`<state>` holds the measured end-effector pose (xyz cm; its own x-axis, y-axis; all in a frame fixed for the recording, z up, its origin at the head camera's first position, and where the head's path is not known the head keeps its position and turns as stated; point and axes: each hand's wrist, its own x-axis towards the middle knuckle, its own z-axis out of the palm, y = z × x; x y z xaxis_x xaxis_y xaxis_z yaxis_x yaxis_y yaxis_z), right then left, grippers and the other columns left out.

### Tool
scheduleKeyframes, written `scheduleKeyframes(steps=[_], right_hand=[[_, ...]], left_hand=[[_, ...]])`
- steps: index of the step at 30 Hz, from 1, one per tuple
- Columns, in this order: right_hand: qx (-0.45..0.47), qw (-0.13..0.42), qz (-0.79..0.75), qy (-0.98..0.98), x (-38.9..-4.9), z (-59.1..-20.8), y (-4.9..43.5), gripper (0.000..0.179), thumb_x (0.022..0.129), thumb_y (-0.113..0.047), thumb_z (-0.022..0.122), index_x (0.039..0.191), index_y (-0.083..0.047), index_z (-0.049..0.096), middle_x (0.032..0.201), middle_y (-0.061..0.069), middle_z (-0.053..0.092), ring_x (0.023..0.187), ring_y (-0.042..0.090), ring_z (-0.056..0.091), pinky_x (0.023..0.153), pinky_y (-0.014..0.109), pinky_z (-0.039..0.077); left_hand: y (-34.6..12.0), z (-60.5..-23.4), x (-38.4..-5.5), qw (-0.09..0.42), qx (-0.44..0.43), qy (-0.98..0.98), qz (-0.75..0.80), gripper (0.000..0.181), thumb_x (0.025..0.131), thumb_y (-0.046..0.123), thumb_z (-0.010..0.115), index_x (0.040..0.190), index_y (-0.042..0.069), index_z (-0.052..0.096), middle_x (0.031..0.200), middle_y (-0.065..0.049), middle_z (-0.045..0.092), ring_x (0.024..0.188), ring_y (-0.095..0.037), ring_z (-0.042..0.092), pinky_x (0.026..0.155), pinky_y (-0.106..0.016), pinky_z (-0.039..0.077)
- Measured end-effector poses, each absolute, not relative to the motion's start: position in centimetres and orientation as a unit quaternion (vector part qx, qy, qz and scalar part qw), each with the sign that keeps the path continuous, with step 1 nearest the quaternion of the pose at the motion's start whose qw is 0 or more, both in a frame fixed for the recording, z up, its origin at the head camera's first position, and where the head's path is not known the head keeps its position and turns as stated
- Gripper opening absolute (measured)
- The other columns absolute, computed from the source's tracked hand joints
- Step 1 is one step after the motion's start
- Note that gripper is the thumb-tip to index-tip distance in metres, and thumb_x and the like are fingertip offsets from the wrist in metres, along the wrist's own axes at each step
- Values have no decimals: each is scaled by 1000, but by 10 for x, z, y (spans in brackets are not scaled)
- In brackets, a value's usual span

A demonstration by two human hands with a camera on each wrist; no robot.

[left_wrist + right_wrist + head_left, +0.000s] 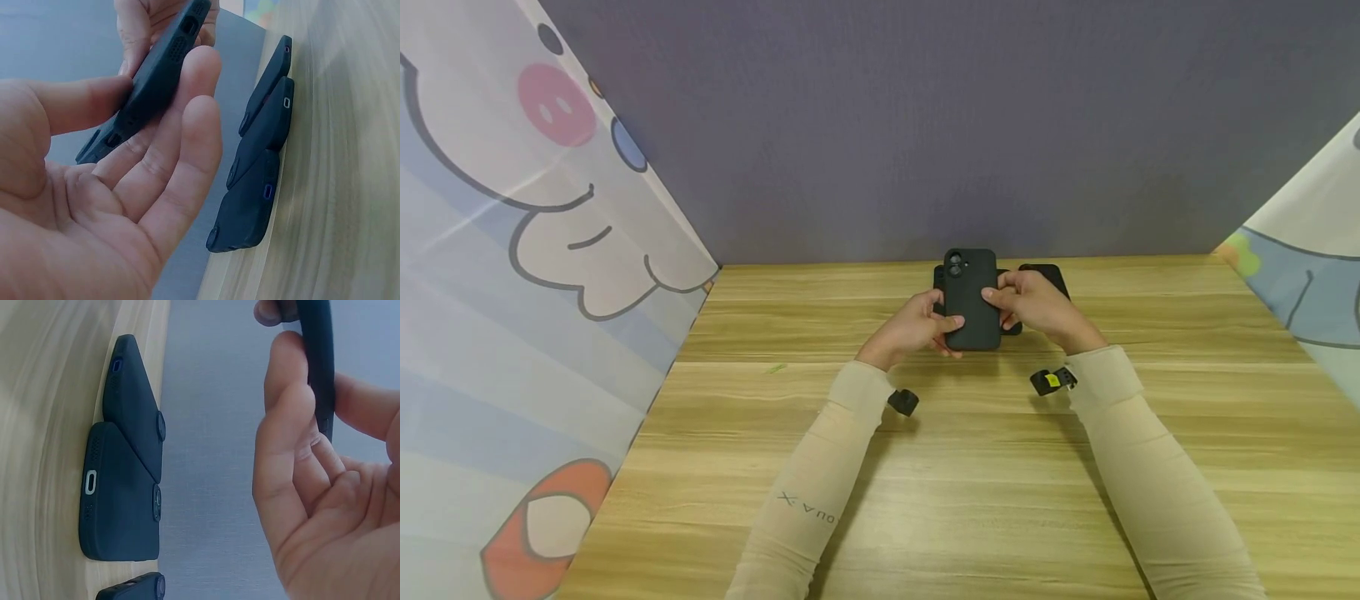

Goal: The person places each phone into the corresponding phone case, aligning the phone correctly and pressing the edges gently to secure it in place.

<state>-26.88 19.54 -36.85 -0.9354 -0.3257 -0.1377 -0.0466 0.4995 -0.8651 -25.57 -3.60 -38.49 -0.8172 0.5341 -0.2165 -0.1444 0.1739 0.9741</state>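
Observation:
A phone in a black case point(972, 300) is held up between both hands, its back and camera lenses facing the head camera. My left hand point(917, 325) pinches its left edge, thumb on the back and fingers behind. On the right edge, my right hand point(1037, 308) grips it the same way. The left wrist view shows the bottom end of the held phone point(153, 81), with a port opening and speaker holes. Behind it, a row of three black phones lies on the table: a left one point(131, 406), a middle one point(122, 494) and a right one point(134, 589).
The wood-grain table point(955, 500) ends at a grey wall panel point(925, 125) just behind the phones. Cartoon-print sheets point(490, 250) stand on both sides. Black wrist-camera mounts point(904, 402) stick out by both cuffs. A small green mark point(777, 368) is on the table at left.

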Motion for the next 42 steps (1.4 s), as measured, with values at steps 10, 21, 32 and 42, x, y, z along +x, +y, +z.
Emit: scheduleKeyframes(steps=[10,21,32,42], right_hand=[[-129,157,-497,844,-267,-366,194,29,107,-27,56,99,1,54,68,-1,58,69,18,61,73,40,61],[-170,181,-497,832,-264,-369,185,30,107,-25,57,90,-3,47,63,0,46,72,22,61,74,41,60],[-187,215,-498,819,-265,-375,177,29,108,-22,55,89,-3,44,69,5,53,72,31,62,73,45,60],[-196,220,-494,818,-265,-375,177,22,108,-20,53,97,-1,51,75,9,59,72,29,63,74,46,60]], left_hand=[[-40,-386,-257,222,110,759,602,37,108,40,50,113,5,62,91,-11,68,75,-19,70,90,-55,59],[-42,-384,-259,116,36,737,665,39,108,43,51,124,9,60,90,-8,63,69,-18,67,84,-50,61],[-43,-387,-261,44,13,725,687,35,106,37,58,121,5,62,84,-5,67,62,-17,67,76,-53,62],[-42,-385,-259,24,16,743,668,32,105,33,60,116,4,66,77,-4,64,57,-16,64,71,-52,63]])
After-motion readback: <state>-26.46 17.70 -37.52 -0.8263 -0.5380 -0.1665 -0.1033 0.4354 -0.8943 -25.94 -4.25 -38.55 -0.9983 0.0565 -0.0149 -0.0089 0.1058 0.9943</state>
